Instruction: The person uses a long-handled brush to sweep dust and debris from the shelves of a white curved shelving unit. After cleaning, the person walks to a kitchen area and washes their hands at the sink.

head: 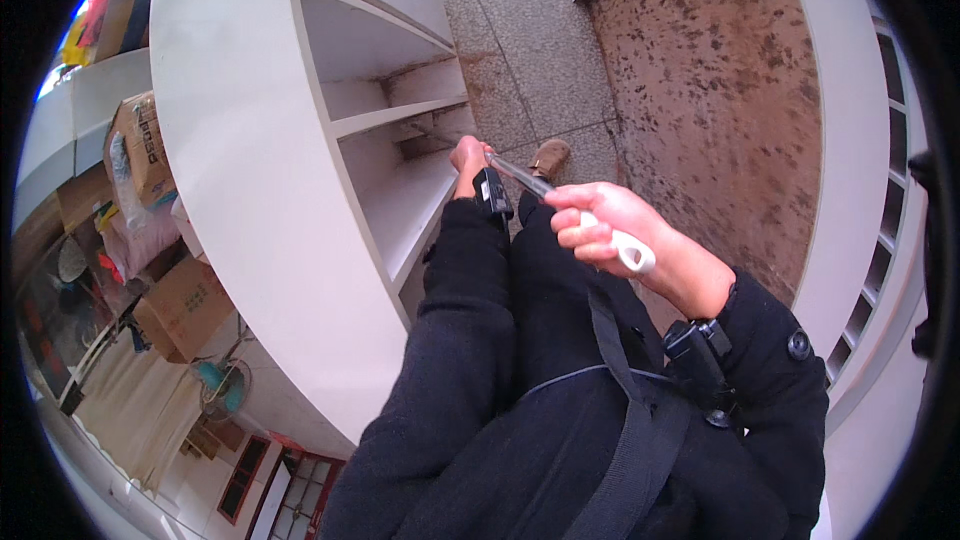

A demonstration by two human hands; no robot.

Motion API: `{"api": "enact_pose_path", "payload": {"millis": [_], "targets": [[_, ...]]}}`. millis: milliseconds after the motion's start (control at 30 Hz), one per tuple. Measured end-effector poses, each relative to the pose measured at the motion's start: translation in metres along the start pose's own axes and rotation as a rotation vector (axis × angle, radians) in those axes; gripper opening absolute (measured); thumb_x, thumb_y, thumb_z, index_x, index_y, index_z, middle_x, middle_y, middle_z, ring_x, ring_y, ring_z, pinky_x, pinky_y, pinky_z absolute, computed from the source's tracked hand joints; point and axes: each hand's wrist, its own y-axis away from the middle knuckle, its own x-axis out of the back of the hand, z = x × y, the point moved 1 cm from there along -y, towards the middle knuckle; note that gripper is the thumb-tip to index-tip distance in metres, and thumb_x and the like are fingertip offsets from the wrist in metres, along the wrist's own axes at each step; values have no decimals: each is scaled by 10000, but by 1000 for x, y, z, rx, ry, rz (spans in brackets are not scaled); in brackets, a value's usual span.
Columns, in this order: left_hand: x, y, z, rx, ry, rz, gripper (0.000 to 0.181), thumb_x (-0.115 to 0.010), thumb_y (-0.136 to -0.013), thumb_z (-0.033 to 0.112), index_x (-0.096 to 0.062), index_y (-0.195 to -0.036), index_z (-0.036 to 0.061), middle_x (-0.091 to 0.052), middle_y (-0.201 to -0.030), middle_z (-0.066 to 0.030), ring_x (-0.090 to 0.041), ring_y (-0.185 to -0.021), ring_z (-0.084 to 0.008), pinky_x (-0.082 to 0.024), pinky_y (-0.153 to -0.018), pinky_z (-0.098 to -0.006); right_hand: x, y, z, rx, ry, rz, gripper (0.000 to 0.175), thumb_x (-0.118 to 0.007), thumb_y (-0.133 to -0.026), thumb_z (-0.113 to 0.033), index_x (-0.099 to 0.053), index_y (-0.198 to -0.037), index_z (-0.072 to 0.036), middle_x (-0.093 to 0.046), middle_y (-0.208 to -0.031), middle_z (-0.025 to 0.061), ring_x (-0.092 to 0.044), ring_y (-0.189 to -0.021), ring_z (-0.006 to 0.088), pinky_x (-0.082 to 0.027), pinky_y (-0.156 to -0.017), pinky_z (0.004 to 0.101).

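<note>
My right hand (604, 229) is closed around the white handle of a metal pole (521, 176), which slants up and left from it. My left hand (470, 155) is closed around the pole farther along, beside the front edge of a white shelf unit (397, 116). Past my left hand, a thin dark length runs into a shelf compartment; whether it is part of the pole I cannot tell. Dirt marks the inner corners of the shelves. The far end of the pole is not clearly visible.
A wide white panel (247, 187) stands left of the shelves. Stone-like tiled floor (499, 37) and my brown shoe (553, 157) lie ahead. A brown, dark-spotted surface (712, 90) is at right. Cardboard boxes (184, 307) and a fan (225, 388) stand beyond the panel.
</note>
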Motion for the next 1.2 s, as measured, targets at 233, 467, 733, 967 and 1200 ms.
{"api": "enact_pose_path", "payload": {"millis": [233,467,733,967,1200], "targets": [[9,-16,-36,0,-460,-23,145,-459,-733,51,-515,-743,-82,-543,-646,-177,-534,-422,-270,-416,-373,-388,25,12,36,243,40,142,157,-475,-881,-91,-372,-765,-74,-393,-612,9,-360,-413,70,-284,-311,199],[-7,42,-73,105,-47,-37,124,-443,-742,92,-429,-650,9,-457,-523,-113,-456,-361,-222,-384,-337,-352,29,68,38,248,476,259,68,-479,-877,-78,-416,-856,-95,-386,-609,-19,-343,-380,35,-266,-291,185],[19,-17,-27,73,-48,-70,147,-456,-760,114,-460,-668,0,-478,-536,-130,-507,-411,-258,-423,-378,-410,22,9,16,181,472,192,50,-490,-884,-87,-459,-921,-99,-363,-573,-35,-321,-368,25,-266,-288,175],[-24,25,-103,-64,-409,0,156,-449,-737,99,-467,-679,-44,-482,-587,-146,-488,-420,-253,-410,-399,-397,63,68,41,362,356,330,324,-485,-885,-88,-427,-1201,-44,-404,-592,-33,-316,-339,11,-269,-265,151],[-63,130,-142,44,-528,-189,260,-423,-849,215,-490,-780,-26,-521,-602,-103,-537,-448,-215,-424,-392,-340,66,137,69,404,380,394,583,-493,-858,-46,-235,-1381,-57,-398,-609,-6,-336,-366,40,-290,-284,181]]}}
